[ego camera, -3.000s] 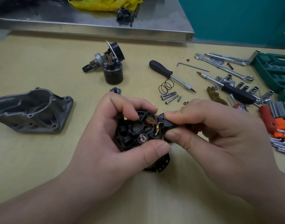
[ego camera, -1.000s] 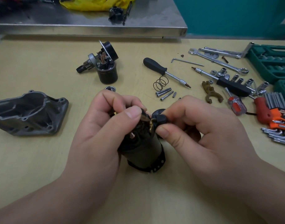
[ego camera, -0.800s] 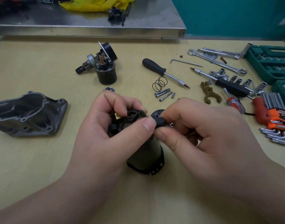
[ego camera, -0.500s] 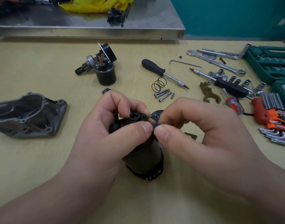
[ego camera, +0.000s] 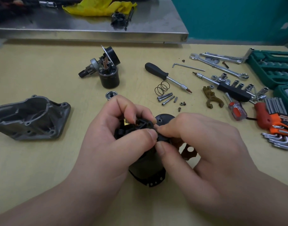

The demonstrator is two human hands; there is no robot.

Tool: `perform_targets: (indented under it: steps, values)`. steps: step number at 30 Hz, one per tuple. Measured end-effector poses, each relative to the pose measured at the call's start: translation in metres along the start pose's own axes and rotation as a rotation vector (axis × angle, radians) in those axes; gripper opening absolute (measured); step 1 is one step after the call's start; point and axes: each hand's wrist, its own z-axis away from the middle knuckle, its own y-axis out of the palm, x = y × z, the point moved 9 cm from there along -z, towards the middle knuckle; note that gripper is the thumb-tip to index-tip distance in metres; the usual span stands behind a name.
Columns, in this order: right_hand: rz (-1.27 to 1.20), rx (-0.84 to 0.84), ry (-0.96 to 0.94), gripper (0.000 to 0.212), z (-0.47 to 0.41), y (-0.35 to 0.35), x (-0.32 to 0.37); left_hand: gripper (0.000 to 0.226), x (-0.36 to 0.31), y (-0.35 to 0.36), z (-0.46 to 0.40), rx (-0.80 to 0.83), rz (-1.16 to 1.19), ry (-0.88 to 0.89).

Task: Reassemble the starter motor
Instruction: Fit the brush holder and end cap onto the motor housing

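Observation:
The black starter motor body [ego camera: 146,170] stands on the wooden table [ego camera: 42,160], with its black brush holder [ego camera: 136,126] on top, brass clips showing. My left hand [ego camera: 114,139] grips the brush holder, thumb across the front and fingertips on the top. My right hand [ego camera: 200,147] pinches a small black part [ego camera: 163,137] at the holder's right edge between thumb and forefinger. A black round end cap [ego camera: 164,119] lies just behind my right hand. The brown piece [ego camera: 188,150] under my right palm is mostly hidden.
A grey cast housing [ego camera: 30,118] lies at left. The solenoid with pinion shaft [ego camera: 105,70] stands behind. A spring [ego camera: 162,88], bolts [ego camera: 166,97], a black-handled screwdriver [ego camera: 164,75], a brown fork lever [ego camera: 211,98], wrenches, sockets, hex keys [ego camera: 280,128] and green tool cases [ego camera: 273,69] fill the right. A steel bench [ego camera: 91,30] borders the back.
The motor body, tipped toward me three seconds ago with the brush holder's face showing, now stands more upright. My left thumb moved across the holder; my right fingers stayed pinched at its right edge.

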Motion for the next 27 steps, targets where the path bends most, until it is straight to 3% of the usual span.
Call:
perform_targets:
  steps: [5,6,8,9,11,14,19,22,27]
  values:
    - [0.053,-0.016,-0.086,0.049,0.024,0.013,-0.001,0.028,-0.001,-0.009,0.008,-0.027,-0.075,0.132]
    - [0.048,-0.135,-0.226,0.044,0.026,0.013,0.002,0.028,-0.003,-0.011,0.011,-0.034,-0.118,0.175]
    - [0.003,-0.61,-0.683,0.016,0.055,-0.008,0.02,0.03,-0.003,-0.015,0.014,-0.036,-0.167,0.208]
    - [-0.117,-0.763,-0.873,0.005,0.081,-0.009,0.015,0.035,0.001,-0.018,0.015,-0.046,-0.169,0.179]
    - [-0.219,-0.865,-1.007,0.012,0.103,-0.005,0.004,0.055,0.015,-0.023,0.017,-0.07,-0.126,0.064]
    - [-0.247,-0.881,-0.97,0.018,0.1,-0.006,0.002,0.069,0.027,-0.016,0.021,-0.027,-0.023,-0.015]
    - [-0.32,-0.848,-0.957,0.011,0.098,-0.004,0.0,0.047,0.027,-0.008,0.021,-0.046,0.014,0.062]
    - [-0.399,-0.791,-0.97,0.011,0.09,-0.003,0.002,0.046,0.028,-0.016,0.014,-0.081,0.023,0.051]
    - [-0.767,-0.496,-0.827,0.015,0.066,0.001,0.002,0.045,0.005,-0.025,-0.011,0.068,-0.171,0.175]
